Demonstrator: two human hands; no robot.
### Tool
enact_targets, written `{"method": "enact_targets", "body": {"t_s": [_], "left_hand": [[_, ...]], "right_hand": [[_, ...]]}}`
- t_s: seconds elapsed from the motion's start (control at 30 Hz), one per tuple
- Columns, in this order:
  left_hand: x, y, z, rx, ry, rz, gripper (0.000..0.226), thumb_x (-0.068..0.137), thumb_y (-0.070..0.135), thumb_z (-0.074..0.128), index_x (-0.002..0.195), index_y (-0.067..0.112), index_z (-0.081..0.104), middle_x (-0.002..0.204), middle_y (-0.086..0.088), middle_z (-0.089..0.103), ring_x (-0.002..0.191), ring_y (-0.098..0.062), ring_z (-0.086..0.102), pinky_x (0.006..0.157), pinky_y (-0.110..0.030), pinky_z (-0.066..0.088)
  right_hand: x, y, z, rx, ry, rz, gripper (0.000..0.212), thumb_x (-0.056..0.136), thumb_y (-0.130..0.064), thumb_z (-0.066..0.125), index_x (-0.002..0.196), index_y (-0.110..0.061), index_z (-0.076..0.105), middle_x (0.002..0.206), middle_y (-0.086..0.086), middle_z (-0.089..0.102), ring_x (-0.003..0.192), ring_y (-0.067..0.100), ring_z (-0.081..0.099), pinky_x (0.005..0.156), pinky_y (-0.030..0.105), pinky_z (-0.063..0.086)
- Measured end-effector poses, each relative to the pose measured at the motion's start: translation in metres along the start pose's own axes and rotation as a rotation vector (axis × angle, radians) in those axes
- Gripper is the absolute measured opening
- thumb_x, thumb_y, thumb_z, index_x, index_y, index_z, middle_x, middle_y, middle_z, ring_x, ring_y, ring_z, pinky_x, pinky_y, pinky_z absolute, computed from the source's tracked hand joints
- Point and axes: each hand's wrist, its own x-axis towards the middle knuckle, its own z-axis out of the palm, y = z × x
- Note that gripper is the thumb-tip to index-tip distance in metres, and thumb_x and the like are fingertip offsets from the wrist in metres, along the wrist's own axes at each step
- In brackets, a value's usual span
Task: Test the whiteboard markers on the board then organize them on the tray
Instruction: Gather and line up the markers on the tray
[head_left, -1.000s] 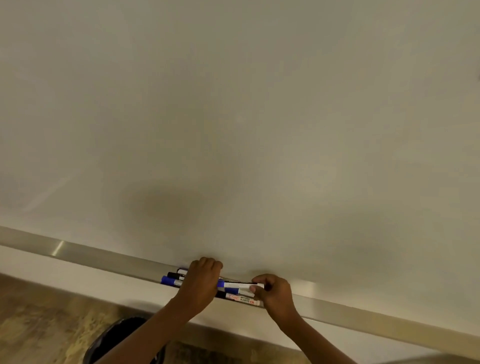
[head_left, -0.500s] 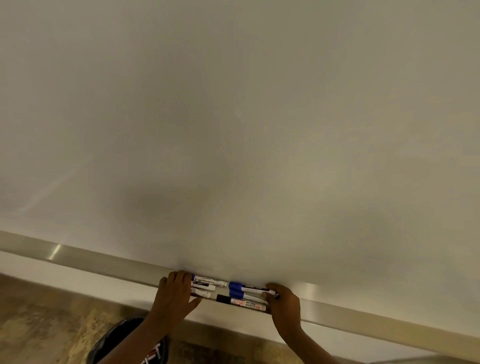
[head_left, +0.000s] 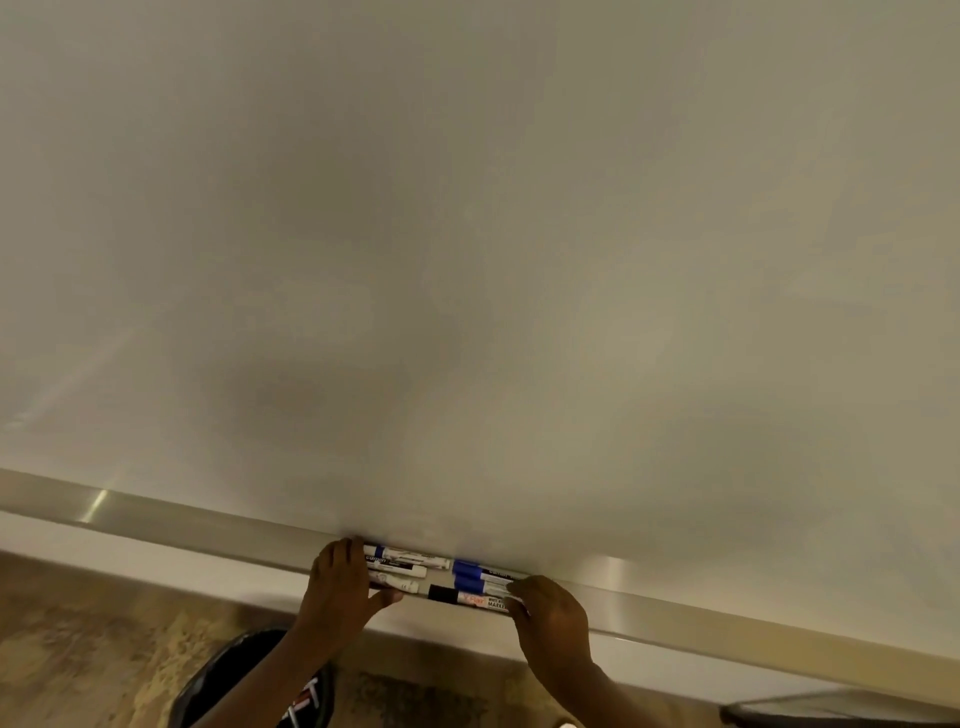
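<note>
View from the head camera, looking down at the foot of a blank whiteboard (head_left: 467, 249). A long metal tray (head_left: 156, 512) runs along its lower edge, sloping down to the right of the picture.

A small bunch of markers (head_left: 441, 574) lies lengthwise in the tray, packed side by side between the two hands. They have white barrels, several with blue caps, and the one nearest the person has a black cap and an orange label (the exact number is hard to count).

The left hand (head_left: 337, 587) rests at the left end of the bunch. Its fingers lie close together over the marker ends, reaching towards the board, and the thumb stretches out to the right along the tray's front edge, just below the nearest markers.

The right hand (head_left: 550, 610) sits at the right end. Its fingers are bent, with the tips touching the marker ends; I cannot tell whether they pinch or only press.

Below the left wrist stands a dark bin (head_left: 244, 680) on a mottled brown floor (head_left: 78, 649).
</note>
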Motion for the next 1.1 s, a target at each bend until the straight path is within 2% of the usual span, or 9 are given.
{"method": "enact_targets", "body": {"t_s": [0.07, 0.2, 0.43, 0.57, 0.77, 0.9, 0.97, 1.07, 1.1], "left_hand": [[-0.005, 0.012, -0.002, -0.015, 0.027, 0.033, 0.091, 0.053, 0.063, 0.081, 0.112, -0.003, 0.060, 0.103, -0.019, 0.065, 0.095, -0.034, 0.063, 0.071, -0.040, 0.057], [-0.014, 0.040, -0.002, -0.119, 0.079, 0.035, 0.078, 0.077, 0.046, 0.074, 0.136, 0.005, 0.044, 0.133, -0.015, 0.049, 0.127, -0.029, 0.044, 0.092, -0.037, 0.052], [-0.026, 0.117, 0.018, -0.153, 0.033, 0.094, 0.071, 0.089, 0.047, 0.059, 0.145, 0.013, 0.029, 0.148, -0.010, 0.030, 0.136, -0.018, 0.034, 0.107, -0.028, 0.037], [-0.034, 0.171, 0.040, -0.166, 0.047, 0.116, 0.069, 0.091, 0.042, 0.059, 0.146, 0.014, 0.029, 0.149, -0.010, 0.027, 0.136, -0.017, 0.034, 0.109, -0.028, 0.035], [-0.040, 0.253, 0.073, -0.101, 0.079, 0.200, 0.067, 0.095, 0.042, 0.053, 0.149, 0.014, 0.025, 0.151, -0.009, 0.025, 0.142, -0.019, 0.022, 0.112, -0.027, 0.030], [-0.045, 0.308, 0.091, -0.100, 0.050, 0.216, 0.069, 0.095, 0.041, 0.053, 0.150, 0.012, 0.024, 0.152, -0.010, 0.025, 0.143, -0.022, 0.020, 0.110, -0.030, 0.034], [-0.049, 0.333, 0.099, -0.074, 0.031, 0.226, 0.071, 0.091, 0.041, 0.059, 0.148, 0.010, 0.030, 0.149, -0.011, 0.032, 0.141, -0.025, 0.027, 0.108, -0.032, 0.038], [-0.053, 0.366, 0.110, -0.065, -0.029, 0.240, 0.077, 0.069, 0.040, 0.083, 0.131, 0.006, 0.055, 0.131, -0.014, 0.056, 0.124, -0.028, 0.052, 0.090, -0.035, 0.052], [-0.055, 0.375, 0.115, -0.069, -0.017, 0.254, 0.077, 0.071, 0.039, 0.082, 0.134, 0.006, 0.052, 0.133, -0.015, 0.054, 0.126, -0.028, 0.050, 0.092, -0.035, 0.051]], "right_hand": [[-0.005, -0.001, 0.002, -0.004, -0.001, -0.027, 0.035, 0.052, -0.026, 0.094, 0.081, -0.026, 0.074, 0.080, -0.011, 0.071, 0.070, 0.004, 0.066, 0.061, 0.014, 0.051], [-0.014, 0.002, -0.002, -0.014, -0.013, -0.061, 0.036, 0.052, -0.023, 0.094, 0.082, -0.025, 0.074, 0.081, -0.010, 0.071, 0.072, 0.005, 0.066, 0.064, 0.017, 0.053], [-0.034, 0.024, -0.018, -0.024, -0.091, 0.021, 0.038, 0.052, -0.027, 0.094, 0.083, -0.030, 0.072, 0.084, -0.014, 0.069, 0.075, 0.002, 0.064, 0.067, 0.014, 0.050], [-0.049, 0.053, -0.033, -0.033, -0.114, 0.059, 0.036, 0.053, -0.027, 0.093, 0.082, -0.028, 0.072, 0.085, -0.012, 0.068, 0.076, 0.002, 0.065, 0.068, 0.013, 0.050], [-0.073, 0.109, -0.073, -0.065, -0.132, 0.090, 0.040, 0.047, -0.030, 0.095, 0.081, -0.029, 0.073, 0.083, -0.014, 0.068, 0.074, 0.000, 0.064, 0.065, 0.012, 0.051], [-0.087, 0.153, -0.100, -0.140, -0.174, 0.109, 0.045, 0.048, -0.037, 0.094, 0.086, -0.029, 0.073, 0.090, -0.011, 0.069, 0.081, 0.004, 0.066, 0.070, 0.017, 0.053], [-0.093, 0.176, -0.112, -0.189, -0.193, 0.128, 0.054, 0.049, -0.041, 0.093, 0.097, -0.028, 0.071, 0.101, -0.007, 0.068, 0.090, 0.009, 0.066, 0.075, 0.021, 0.054], [-0.101, 0.203, -0.130, -0.248, -0.231, 0.117, 0.072, 0.049, -0.048, 0.090, 0.112, -0.026, 0.060, 0.114, -0.004, 0.064, 0.102, 0.016, 0.063, 0.081, 0.028, 0.055], [-0.103, 0.211, -0.135, -0.266, -0.240, 0.103, 0.077, 0.048, -0.049, 0.090, 0.113, -0.025, 0.058, 0.114, -0.003, 0.064, 0.104, 0.018, 0.062, 0.082, 0.030, 0.055]]}}
